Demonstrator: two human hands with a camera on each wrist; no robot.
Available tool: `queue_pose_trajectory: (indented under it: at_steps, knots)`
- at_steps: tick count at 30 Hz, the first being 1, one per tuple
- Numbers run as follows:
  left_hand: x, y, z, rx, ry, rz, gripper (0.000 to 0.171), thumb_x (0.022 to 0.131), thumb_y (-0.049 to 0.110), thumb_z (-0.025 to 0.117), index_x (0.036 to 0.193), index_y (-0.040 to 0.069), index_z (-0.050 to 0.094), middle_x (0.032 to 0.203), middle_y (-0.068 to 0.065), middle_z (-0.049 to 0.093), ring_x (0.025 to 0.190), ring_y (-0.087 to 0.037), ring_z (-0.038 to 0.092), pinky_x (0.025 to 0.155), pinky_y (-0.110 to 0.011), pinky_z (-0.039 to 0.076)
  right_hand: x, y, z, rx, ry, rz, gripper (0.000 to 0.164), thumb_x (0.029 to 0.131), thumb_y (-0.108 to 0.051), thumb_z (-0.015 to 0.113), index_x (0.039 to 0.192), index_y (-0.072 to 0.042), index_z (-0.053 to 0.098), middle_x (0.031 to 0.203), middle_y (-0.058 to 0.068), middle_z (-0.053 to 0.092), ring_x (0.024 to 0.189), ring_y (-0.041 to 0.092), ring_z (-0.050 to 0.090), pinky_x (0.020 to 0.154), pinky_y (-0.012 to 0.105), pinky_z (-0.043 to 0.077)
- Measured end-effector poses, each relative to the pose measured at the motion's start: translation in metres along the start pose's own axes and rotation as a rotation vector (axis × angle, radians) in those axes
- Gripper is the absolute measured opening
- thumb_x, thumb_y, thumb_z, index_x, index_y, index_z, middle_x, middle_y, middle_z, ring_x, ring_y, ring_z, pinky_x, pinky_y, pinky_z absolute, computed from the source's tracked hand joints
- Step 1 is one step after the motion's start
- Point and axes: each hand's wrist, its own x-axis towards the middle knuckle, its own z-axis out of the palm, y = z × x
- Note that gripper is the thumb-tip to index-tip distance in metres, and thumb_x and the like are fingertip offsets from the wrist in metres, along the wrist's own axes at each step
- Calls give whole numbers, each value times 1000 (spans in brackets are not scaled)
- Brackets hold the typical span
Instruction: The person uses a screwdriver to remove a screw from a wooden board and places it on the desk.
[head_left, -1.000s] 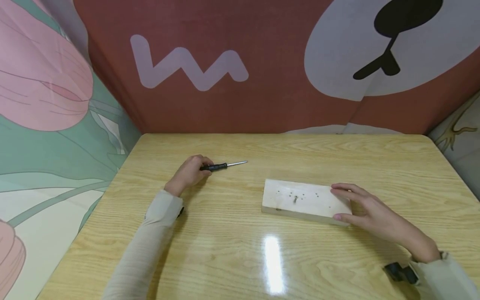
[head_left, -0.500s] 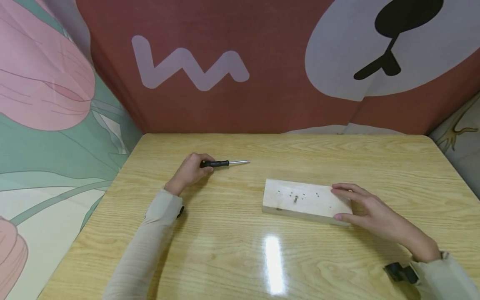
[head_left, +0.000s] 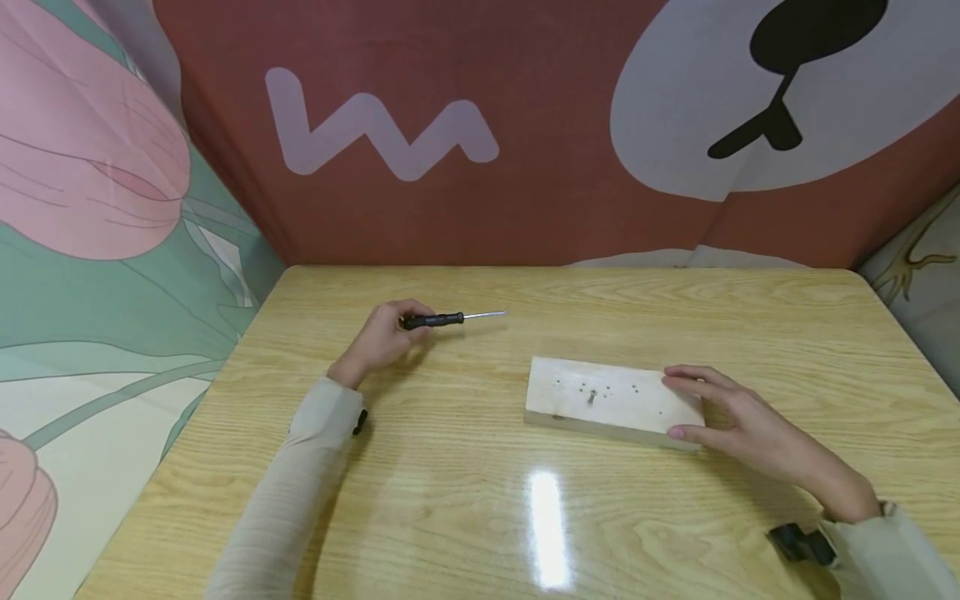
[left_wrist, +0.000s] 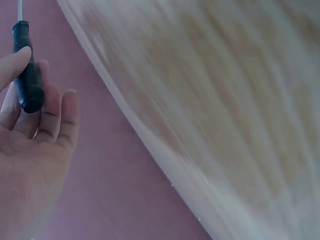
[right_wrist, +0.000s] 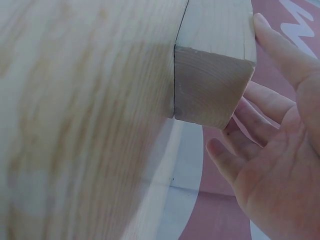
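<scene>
In the head view, my left hand (head_left: pixel 377 340) holds a screwdriver (head_left: pixel 442 319) by its black handle, the thin metal shaft pointing right over the far left of the table. The left wrist view shows the thumb pressing the handle (left_wrist: pixel 25 70) against the fingers. A pale wooden block (head_left: pixel 622 403) lies on the table right of centre, with several small holes in its top and one screw (head_left: pixel 592 398) sticking up. My right hand (head_left: pixel 738 425) holds the block's right end, thumb on the near side and fingers on the far side. Its square end grain (right_wrist: pixel 212 87) fills the middle of the right wrist view.
The wood-grain table (head_left: pixel 420 508) runs back to a red printed backdrop (head_left: pixel 547 167). A floral panel (head_left: pixel 82 192) stands at the left. Dark straps with a black fitting (head_left: pixel 802 546) sit at the right cuff.
My left hand has lifted the screwdriver a little and shifted it slightly right and away, its shadow now separate below. The right hand and the block stay where they were.
</scene>
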Motion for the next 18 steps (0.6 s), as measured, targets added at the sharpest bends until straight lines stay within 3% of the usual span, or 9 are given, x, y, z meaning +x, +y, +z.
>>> queue_pose_trajectory:
  at_steps: [6, 13, 18]
  knots:
    - [0, -1, 0, -40, 10, 1, 18, 91, 8, 72, 109, 6, 71, 108, -12, 72, 83, -22, 58, 67, -31, 48, 0, 1, 0, -2, -2, 4, 61, 85, -28, 78, 140, -11, 55, 144, 11, 50, 128, 21, 44, 88, -2, 29]
    - [-1, 3, 1, -68, 13, 10, 18, 92, 10, 71, 109, 7, 70, 106, -12, 72, 81, -21, 57, 65, -30, 45, -1, 1, 2, 1, 18, -20, 61, 85, -26, 79, 138, -10, 56, 142, 11, 51, 129, 2, 41, 89, -3, 27]
    - [-2, 8, 3, -88, 10, 26, 17, 93, 11, 70, 110, 7, 69, 106, -12, 71, 80, -22, 58, 65, -32, 45, -1, 1, 1, -8, 22, -24, 61, 84, -26, 79, 139, -11, 56, 142, 10, 51, 128, 8, 42, 89, -3, 27]
